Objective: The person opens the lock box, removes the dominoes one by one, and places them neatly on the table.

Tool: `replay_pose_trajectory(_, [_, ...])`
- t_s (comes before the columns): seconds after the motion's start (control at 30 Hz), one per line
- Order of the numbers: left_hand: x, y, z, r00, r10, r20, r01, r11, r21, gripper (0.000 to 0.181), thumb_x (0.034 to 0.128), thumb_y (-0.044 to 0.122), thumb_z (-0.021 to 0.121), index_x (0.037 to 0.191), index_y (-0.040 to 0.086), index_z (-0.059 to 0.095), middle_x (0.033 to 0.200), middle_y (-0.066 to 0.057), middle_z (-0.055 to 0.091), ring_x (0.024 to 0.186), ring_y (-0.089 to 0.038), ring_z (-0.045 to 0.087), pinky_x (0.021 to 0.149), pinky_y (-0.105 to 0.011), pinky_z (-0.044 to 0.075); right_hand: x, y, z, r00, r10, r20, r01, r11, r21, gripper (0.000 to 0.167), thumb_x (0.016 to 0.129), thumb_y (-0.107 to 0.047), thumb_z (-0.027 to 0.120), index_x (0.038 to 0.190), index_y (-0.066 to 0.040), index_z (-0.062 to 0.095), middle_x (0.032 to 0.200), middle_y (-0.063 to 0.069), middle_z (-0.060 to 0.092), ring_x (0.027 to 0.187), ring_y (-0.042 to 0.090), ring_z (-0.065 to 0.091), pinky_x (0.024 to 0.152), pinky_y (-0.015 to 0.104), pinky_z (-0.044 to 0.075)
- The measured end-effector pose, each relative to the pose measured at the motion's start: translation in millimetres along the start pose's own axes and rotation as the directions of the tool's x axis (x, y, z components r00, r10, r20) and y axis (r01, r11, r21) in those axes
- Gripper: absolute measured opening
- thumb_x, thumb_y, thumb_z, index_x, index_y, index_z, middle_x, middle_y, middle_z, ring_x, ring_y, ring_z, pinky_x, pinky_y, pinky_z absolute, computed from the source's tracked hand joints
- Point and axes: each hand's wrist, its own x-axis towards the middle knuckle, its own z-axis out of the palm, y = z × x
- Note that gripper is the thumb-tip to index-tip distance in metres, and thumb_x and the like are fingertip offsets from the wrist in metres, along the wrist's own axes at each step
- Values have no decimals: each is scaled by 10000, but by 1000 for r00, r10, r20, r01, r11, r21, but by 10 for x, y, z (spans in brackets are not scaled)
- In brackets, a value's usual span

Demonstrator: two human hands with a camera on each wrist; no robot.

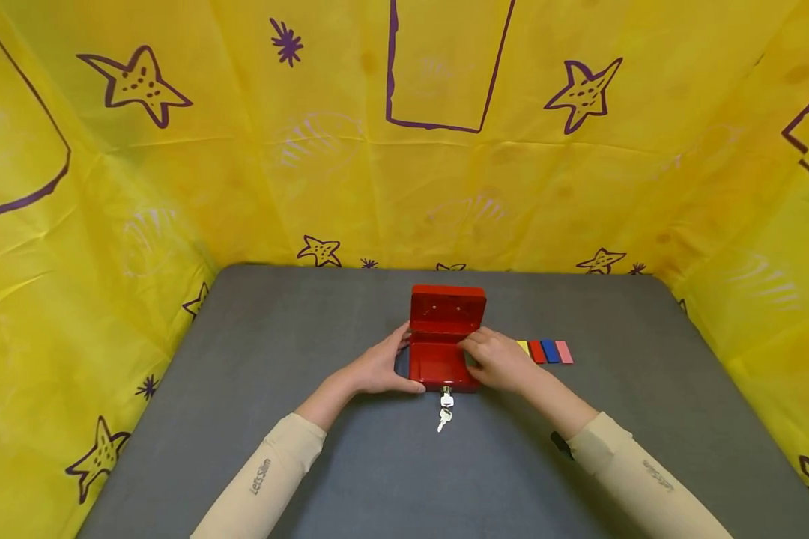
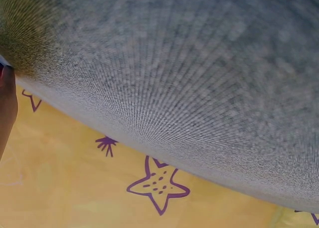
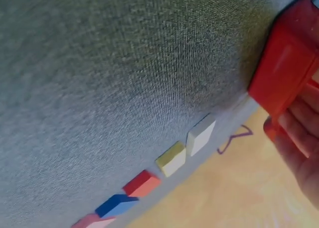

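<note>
A red metal cash box (image 1: 441,363) stands on the grey table with its lid (image 1: 448,308) raised. Two keys (image 1: 446,408) hang at the front, one of them in the lock. My left hand (image 1: 377,367) grips the box's left side, thumb at the front corner and fingers towards the back. On the other side, my right hand (image 1: 500,361) holds the right wall, its fingers bent over the rim at the back. The right wrist view shows the fingers (image 3: 301,126) against the red box; their tips are partly hidden.
Right of the box lies a row of small coloured blocks: white (image 3: 201,135), yellow (image 3: 171,159), red (image 3: 142,183), blue (image 3: 117,205) and pink (image 3: 92,221). Yellow cloth (image 1: 377,187) with purple drawings surrounds the grey table (image 1: 276,322) at the back and sides.
</note>
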Motion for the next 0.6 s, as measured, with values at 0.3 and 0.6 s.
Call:
replay_pose_trajectory(0.3, [7,-1,1,1000,-5,-1,5,1000,6,1179,693,441,858,1562,143,120,1523,-66,359,1363,-200,395,1107,-416,337,94,-79,19,997,25,77,-10,981,-195,168,790,-123,745,945,-66,716,920,78,702,934,269,612,1012,515,426])
replay_pose_trajectory(0.6, [13,-21,15,1000,-7,-3,7,1000,12,1186,692,462,854,1562,130,119,1527,-67,356,1366,-195,394,1111,-416,330,84,-63,49,999,23,49,-17,994,-111,232,776,-83,765,1001,-49,723,966,89,707,970,276,624,1003,532,430])
